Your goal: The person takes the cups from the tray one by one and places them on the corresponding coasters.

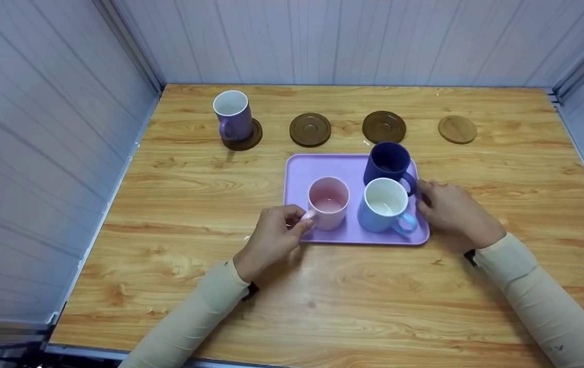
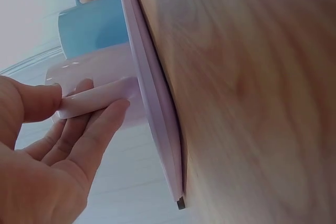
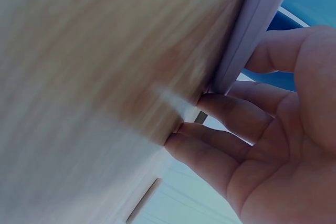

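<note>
On the purple tray [image 1: 333,162] stand three mugs. My left hand [image 1: 275,231] pinches the handle of the pink mug [image 1: 329,204] between thumb and fingers; the left wrist view shows this handle [image 2: 97,98] closely, with the mug's base at the tray surface. My right hand [image 1: 453,208] rests against the tray's right edge, beside the dark blue mug [image 1: 386,163] and the light blue mug [image 1: 380,207]. In the right wrist view its thumb [image 3: 278,51] touches the tray rim [image 3: 244,38], while other fingertips meet the tabletop.
Behind the tray, a purple mug [image 1: 236,117] stands on a dark round coaster [image 1: 243,145] at the left. Two more dark coasters, one left [image 1: 310,130] and one right [image 1: 384,127], and a lighter wooden coaster [image 1: 457,129] lie in a row. Pale panels [image 1: 348,41] enclose the wooden table [image 1: 179,204].
</note>
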Demonstrator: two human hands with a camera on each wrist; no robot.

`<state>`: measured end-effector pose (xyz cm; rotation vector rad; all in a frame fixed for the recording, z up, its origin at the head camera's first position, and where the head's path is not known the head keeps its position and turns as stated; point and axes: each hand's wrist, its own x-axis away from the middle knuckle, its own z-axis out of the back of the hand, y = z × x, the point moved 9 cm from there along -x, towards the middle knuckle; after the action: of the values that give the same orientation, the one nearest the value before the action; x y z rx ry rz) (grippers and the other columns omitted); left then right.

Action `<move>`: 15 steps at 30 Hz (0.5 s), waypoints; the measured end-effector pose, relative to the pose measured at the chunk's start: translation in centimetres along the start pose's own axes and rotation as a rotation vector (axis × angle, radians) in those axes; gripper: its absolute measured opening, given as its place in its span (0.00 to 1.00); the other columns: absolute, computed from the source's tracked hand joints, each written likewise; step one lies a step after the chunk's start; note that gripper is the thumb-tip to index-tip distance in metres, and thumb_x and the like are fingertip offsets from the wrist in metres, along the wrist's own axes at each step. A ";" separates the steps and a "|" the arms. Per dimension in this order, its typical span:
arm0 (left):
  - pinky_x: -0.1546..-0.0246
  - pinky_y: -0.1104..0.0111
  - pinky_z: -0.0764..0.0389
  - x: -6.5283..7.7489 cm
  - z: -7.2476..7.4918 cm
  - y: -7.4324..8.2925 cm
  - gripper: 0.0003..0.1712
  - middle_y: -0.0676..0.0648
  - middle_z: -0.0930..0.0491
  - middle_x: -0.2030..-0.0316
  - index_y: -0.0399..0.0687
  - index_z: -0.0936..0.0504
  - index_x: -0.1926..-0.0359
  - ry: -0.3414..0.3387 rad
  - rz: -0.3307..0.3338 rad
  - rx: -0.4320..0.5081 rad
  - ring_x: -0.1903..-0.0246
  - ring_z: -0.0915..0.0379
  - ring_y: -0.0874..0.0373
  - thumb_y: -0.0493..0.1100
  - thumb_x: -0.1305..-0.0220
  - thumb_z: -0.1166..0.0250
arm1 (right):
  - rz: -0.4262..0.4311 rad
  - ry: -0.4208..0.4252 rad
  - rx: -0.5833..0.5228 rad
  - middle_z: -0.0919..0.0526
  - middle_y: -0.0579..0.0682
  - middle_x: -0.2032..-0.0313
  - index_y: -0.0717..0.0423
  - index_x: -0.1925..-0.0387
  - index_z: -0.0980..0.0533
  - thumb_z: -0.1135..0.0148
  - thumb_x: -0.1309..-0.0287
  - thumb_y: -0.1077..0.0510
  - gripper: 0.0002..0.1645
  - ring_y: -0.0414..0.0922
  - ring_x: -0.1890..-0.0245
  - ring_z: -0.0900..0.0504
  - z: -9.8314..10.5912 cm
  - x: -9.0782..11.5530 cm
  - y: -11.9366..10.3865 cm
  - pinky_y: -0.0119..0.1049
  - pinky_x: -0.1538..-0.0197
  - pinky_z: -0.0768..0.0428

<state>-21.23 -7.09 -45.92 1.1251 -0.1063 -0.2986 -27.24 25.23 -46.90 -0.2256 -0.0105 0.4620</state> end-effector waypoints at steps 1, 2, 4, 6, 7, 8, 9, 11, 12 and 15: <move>0.68 0.70 0.18 0.0 0.0 0.0 0.03 0.43 0.12 0.70 0.44 0.11 0.65 -0.001 0.000 -0.005 0.70 0.21 0.61 0.37 0.33 0.30 | 0.001 0.001 0.000 0.26 0.56 0.74 0.60 0.57 0.24 0.43 0.31 0.58 0.08 0.52 0.77 0.26 0.0 0.0 0.0 0.52 0.72 0.25; 0.68 0.70 0.18 0.0 0.0 0.0 0.03 0.43 0.12 0.70 0.43 0.11 0.65 -0.002 0.000 -0.009 0.70 0.21 0.61 0.37 0.33 0.30 | 0.001 0.003 -0.001 0.26 0.56 0.74 0.60 0.57 0.24 0.43 0.31 0.58 0.08 0.52 0.77 0.26 0.0 0.0 0.0 0.52 0.72 0.25; 0.68 0.70 0.18 0.0 0.0 0.1 0.03 0.43 0.12 0.70 0.43 0.11 0.65 -0.004 0.001 -0.017 0.71 0.21 0.61 0.37 0.33 0.30 | -0.001 0.000 -0.001 0.26 0.56 0.74 0.60 0.55 0.24 0.43 0.31 0.58 0.09 0.52 0.77 0.26 0.0 0.0 0.0 0.51 0.72 0.25; 0.69 0.70 0.18 0.0 0.0 0.1 0.03 0.44 0.13 0.71 0.44 0.11 0.65 -0.003 0.003 -0.029 0.71 0.21 0.62 0.37 0.33 0.30 | -0.001 -0.001 0.001 0.26 0.55 0.74 0.60 0.54 0.23 0.43 0.31 0.58 0.10 0.52 0.77 0.27 0.0 0.0 0.0 0.51 0.72 0.25; 0.69 0.70 0.19 0.0 0.0 0.1 0.03 0.45 0.13 0.71 0.44 0.11 0.66 -0.002 0.001 -0.036 0.71 0.22 0.62 0.37 0.33 0.30 | -0.002 -0.001 -0.001 0.26 0.55 0.74 0.60 0.54 0.23 0.43 0.32 0.58 0.10 0.52 0.77 0.27 0.0 0.1 0.0 0.51 0.72 0.25; 0.69 0.70 0.18 0.0 0.0 0.1 0.03 0.45 0.13 0.71 0.44 0.11 0.66 -0.001 0.000 -0.042 0.71 0.22 0.63 0.37 0.33 0.30 | 0.000 0.002 -0.001 0.26 0.55 0.74 0.60 0.54 0.23 0.43 0.32 0.58 0.10 0.52 0.77 0.27 0.1 0.1 0.0 0.51 0.72 0.25; 0.69 0.70 0.18 0.0 0.0 0.2 0.03 0.45 0.13 0.72 0.44 0.11 0.66 -0.002 -0.005 -0.047 0.71 0.22 0.63 0.37 0.33 0.30 | 0.001 0.005 -0.002 0.26 0.55 0.74 0.59 0.55 0.23 0.42 0.32 0.58 0.09 0.52 0.77 0.26 0.1 0.1 0.0 0.51 0.72 0.25; 0.68 0.70 0.18 0.0 0.0 0.2 0.04 0.45 0.13 0.72 0.44 0.12 0.66 -0.003 -0.018 -0.057 0.72 0.24 0.64 0.37 0.33 0.30 | 0.006 0.015 -0.004 0.26 0.54 0.74 0.59 0.58 0.23 0.42 0.33 0.59 0.07 0.52 0.76 0.26 0.2 0.1 -0.1 0.52 0.72 0.25; 0.67 0.69 0.18 0.0 0.0 0.3 0.04 0.44 0.13 0.72 0.43 0.12 0.66 -0.002 -0.024 -0.063 0.73 0.24 0.64 0.37 0.33 0.30 | 0.008 0.019 -0.008 0.26 0.54 0.74 0.59 0.59 0.23 0.42 0.34 0.60 0.07 0.52 0.76 0.26 0.2 0.1 -0.1 0.52 0.72 0.25; 0.65 0.69 0.17 0.0 0.0 0.4 0.04 0.45 0.13 0.73 0.43 0.12 0.67 0.001 -0.036 -0.074 0.73 0.25 0.65 0.36 0.33 0.30 | 0.012 0.024 -0.014 0.26 0.54 0.73 0.59 0.60 0.23 0.42 0.35 0.60 0.06 0.53 0.75 0.25 0.3 0.2 -0.2 0.54 0.72 0.25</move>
<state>-21.14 -6.97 -45.57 1.0549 -0.0738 -0.3315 -27.04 25.22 -46.60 -0.2446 0.0109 0.4713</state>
